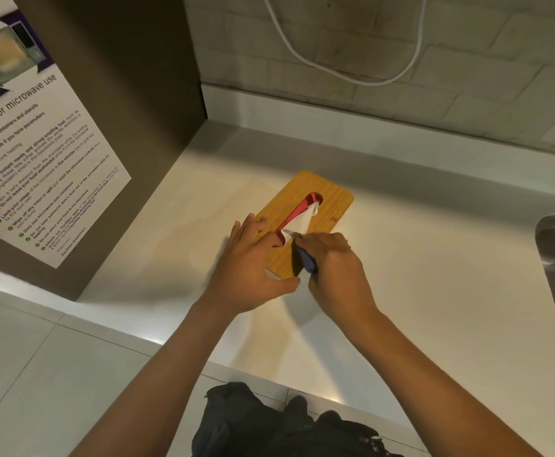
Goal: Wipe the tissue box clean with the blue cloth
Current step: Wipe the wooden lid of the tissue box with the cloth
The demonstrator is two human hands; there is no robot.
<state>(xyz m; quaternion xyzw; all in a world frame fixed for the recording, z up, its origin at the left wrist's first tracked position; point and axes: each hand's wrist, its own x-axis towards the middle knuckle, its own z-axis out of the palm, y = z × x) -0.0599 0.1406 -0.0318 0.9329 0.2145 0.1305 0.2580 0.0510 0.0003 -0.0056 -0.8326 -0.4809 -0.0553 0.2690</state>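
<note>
Both hands on tissue box (306, 219) — left hand (253, 272) spread flat, right hand (332, 268) gripping blue cloth (306, 262); poster (28, 150) reads "microwave use".

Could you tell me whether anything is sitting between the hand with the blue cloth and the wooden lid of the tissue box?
Nothing visible does. The right hand already presses the blue cloth onto the tissue box lid's near end. The left hand steadies the box's left side, and a white tissue sticks up from the slot just beyond the cloth.

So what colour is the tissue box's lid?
The tissue box lid is light golden wood grain, seen in the head view.
</note>
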